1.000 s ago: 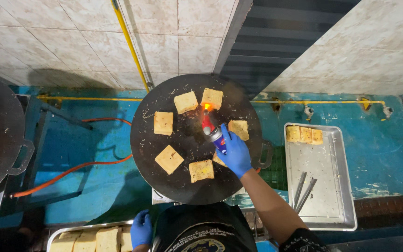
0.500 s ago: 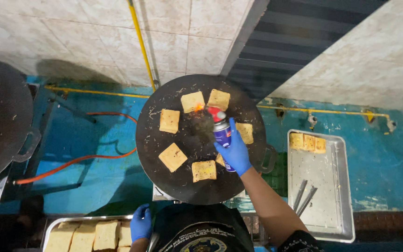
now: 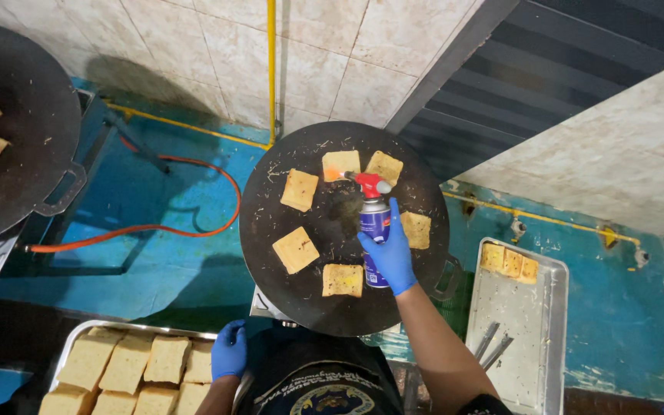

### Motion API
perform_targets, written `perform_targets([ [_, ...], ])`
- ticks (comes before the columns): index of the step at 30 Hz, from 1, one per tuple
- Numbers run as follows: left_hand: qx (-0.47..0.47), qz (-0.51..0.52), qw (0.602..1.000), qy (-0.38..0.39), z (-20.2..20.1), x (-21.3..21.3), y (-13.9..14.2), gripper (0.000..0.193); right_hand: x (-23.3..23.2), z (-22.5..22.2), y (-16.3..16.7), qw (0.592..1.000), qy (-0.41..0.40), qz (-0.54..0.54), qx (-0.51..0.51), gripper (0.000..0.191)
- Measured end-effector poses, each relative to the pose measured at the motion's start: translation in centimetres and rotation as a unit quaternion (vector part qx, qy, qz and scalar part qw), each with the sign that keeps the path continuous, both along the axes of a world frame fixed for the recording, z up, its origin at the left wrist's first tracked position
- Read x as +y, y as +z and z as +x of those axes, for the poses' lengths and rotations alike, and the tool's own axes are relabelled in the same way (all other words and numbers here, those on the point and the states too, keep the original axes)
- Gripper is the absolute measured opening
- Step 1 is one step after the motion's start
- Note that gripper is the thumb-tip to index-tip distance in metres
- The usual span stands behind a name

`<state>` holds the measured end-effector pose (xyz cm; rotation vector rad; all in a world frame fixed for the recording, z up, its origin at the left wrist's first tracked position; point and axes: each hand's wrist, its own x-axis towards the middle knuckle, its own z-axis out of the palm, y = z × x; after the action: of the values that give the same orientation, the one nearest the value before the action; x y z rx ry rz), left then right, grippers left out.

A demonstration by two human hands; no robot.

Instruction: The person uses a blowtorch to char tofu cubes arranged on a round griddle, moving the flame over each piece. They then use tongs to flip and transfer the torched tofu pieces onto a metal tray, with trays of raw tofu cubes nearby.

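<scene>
My right hand (image 3: 390, 250), in a blue glove, grips a blue gas torch can (image 3: 374, 219) with a red nozzle over a round black griddle (image 3: 263, 230). A small flame at the nozzle touches a toasted bread slice (image 3: 340, 164) at the griddle's far side. Several more slices (image 3: 295, 249) lie spread around the griddle. My left hand (image 3: 229, 351), also gloved in blue, rests low at the edge of a metal tray (image 3: 78, 334) packed with bread pieces (image 3: 128, 361).
A second black griddle (image 3: 24, 154) with bread sits at the far left. An orange hose (image 3: 155, 224) loops over the blue counter. A steel tray (image 3: 532, 338) on the right holds three toasted pieces (image 3: 509, 263) and metal tongs (image 3: 489, 346). A tiled wall stands behind.
The view has shifted, so the griddle now sits further right in frame. The torch stays in my right hand, its flame moved left onto the far middle slice.
</scene>
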<state>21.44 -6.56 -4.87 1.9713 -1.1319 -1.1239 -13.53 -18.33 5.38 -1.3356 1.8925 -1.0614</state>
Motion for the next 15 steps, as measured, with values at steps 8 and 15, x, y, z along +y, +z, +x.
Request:
perform_targets([
  [8,0.067,-0.007,0.998,0.022,-0.3,-0.5,0.0,0.022,0.2,-1.2,-0.2,0.999,-0.028,-0.009,-0.040,0.101],
  [15,0.079,0.008,0.997,0.014,-0.3,-0.9,0.2,0.022,0.1,-2.7,0.0,0.997,-0.063,-0.013,-0.031,0.102],
])
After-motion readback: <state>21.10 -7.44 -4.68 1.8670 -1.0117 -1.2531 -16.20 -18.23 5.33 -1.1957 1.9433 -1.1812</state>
